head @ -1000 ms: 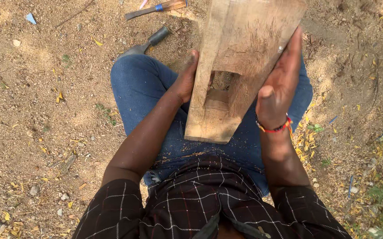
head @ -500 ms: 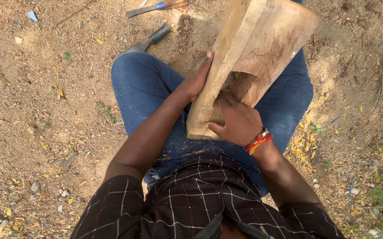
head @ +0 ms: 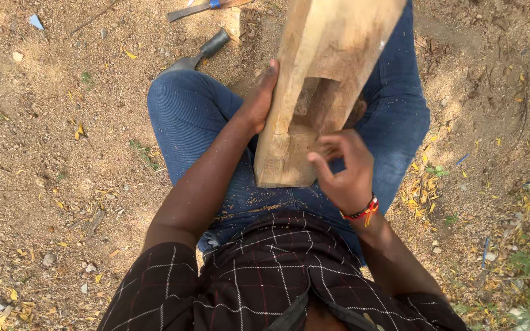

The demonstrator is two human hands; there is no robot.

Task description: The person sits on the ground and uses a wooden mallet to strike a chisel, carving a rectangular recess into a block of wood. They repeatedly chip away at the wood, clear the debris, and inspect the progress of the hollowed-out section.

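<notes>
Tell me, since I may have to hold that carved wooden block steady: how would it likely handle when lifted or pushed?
The wooden block looks thick and solid, so probably stiff and fairly heavy despite its hollowed notch. It rests tilted on the lap with the left hand bracing its side, so it may tip if released. The raw, dusty surface should grip well, not slip.

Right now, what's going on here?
A person sits on bare sandy ground with a carved wooden block propped on the lap over blue jeans. The left hand presses flat against the block's left side, steadying it. The right hand is at the lower front of the block, fingers curled near the hollowed recess, gripping nothing that can be seen. A dark-handled tool lies on the ground past the left knee, and another tool lies farther off.
</notes>
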